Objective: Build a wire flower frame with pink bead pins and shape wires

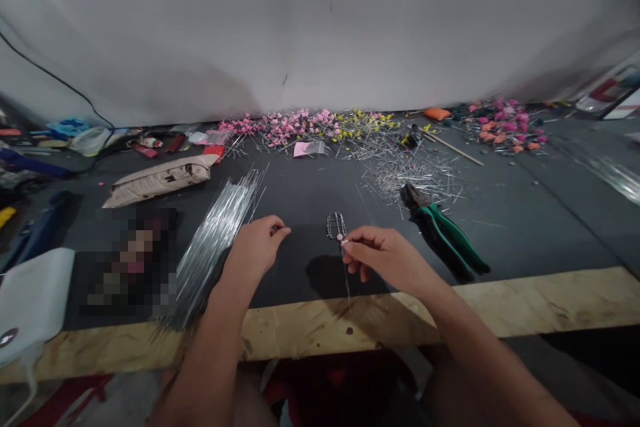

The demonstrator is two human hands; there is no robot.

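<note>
White device [39, 293] with cord [31, 373] sat at table's [295, 323] near-left corner; orange lump [437, 113], perhaps a packet, lay by far edge.

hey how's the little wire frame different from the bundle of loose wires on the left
The wire frame is bent into a small rounded grid, while the wire bundle is long and straight. The wire frame looks dark; the wire bundle is shiny silver. The wire frame is held in the right hand, but the wire bundle lies on the table. Both consist of thin strands.
</note>
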